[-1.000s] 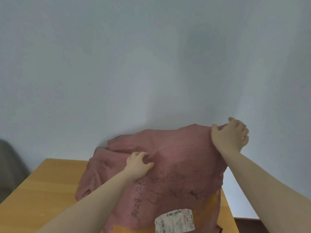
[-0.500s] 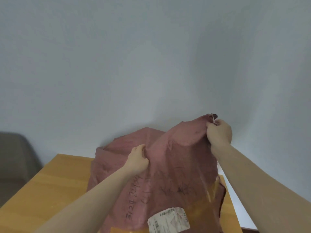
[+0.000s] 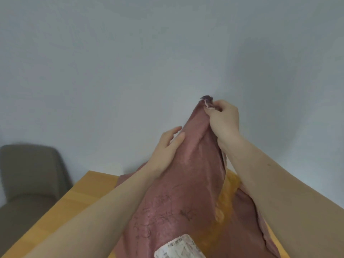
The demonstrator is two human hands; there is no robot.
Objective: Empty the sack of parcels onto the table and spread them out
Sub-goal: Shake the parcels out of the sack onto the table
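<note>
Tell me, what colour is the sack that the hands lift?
The sack is dull reddish-pink with dark scribbles, seen in the head view.

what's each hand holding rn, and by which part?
Right hand pinches the reddish sack by its top corner, lifting it into a peak. Left hand lies open against the sack's left side, gripping nothing.

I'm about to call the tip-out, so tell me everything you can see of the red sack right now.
The red sack looks like coarse woven fabric, dull reddish-brown, with dark scribbled writing and a white barcode label low down. It is pulled up into a tall peak over the wooden table. The right hand pinches its top corner; the left hand lies open against its side. No parcels show.
</note>
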